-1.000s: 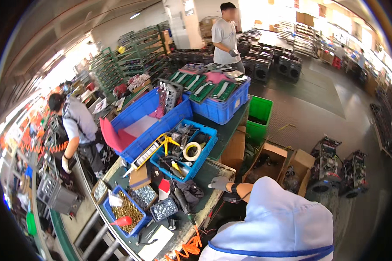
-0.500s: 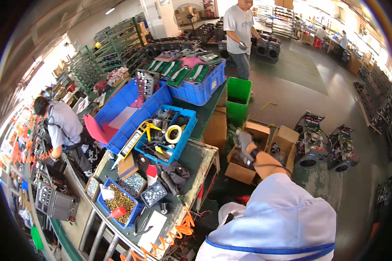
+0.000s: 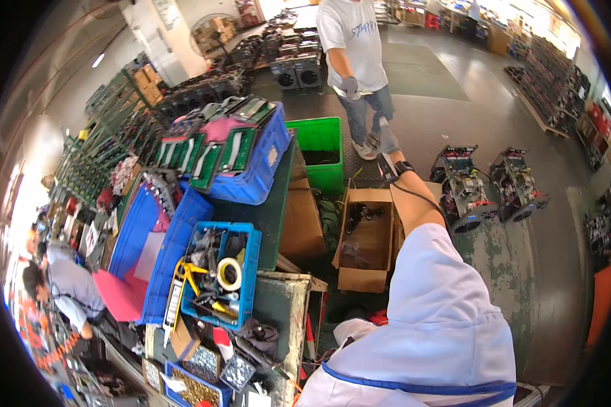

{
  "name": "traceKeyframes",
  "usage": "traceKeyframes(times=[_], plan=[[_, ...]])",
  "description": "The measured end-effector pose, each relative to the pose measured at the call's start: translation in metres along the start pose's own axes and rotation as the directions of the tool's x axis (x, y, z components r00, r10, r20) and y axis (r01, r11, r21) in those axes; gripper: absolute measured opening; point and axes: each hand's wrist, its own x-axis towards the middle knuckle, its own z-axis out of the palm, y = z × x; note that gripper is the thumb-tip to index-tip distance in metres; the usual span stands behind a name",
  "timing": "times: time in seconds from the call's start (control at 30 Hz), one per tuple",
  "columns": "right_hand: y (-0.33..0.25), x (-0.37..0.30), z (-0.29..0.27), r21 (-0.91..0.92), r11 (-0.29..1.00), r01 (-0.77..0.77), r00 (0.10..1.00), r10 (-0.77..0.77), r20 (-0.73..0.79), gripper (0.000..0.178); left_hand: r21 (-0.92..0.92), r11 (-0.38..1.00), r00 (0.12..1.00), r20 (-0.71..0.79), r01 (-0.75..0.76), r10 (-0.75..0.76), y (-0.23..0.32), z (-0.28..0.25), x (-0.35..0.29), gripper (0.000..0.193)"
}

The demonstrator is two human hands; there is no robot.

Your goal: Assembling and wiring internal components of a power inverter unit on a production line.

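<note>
The gloved right hand (image 3: 387,140) is outstretched beyond an open cardboard carton (image 3: 361,280), which stands near a green plastic bin (image 3: 330,179); whether the hand grips anything is unclear; the left hand is out of view

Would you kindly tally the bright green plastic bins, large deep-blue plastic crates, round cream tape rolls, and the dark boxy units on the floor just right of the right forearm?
Green bin: 1
Blue crates: 2
Tape roll: 1
Boxy units: 2
Total: 6
</note>
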Motion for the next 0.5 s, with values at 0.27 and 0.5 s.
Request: traceKeyframes(times=[0.27, 0.5], plan=[[-0.046, 0.054, 0.004, -0.109, 0.993, 0.043, 0.998, -0.048, -0.038, 0.022, 0.035, 0.999, 0.988, 0.152, 0.008, -0.014, 0.022, 0.03, 0.034, 0.045], [-0.009, -0.005, 0.018, -0.181, 0.932, 0.315, 0.929, -0.342, -0.141, 0.004, 0.015, 0.999, 0.972, 0.231, -0.048, 0.043, 0.021, -0.009, 0.042, 0.046]])
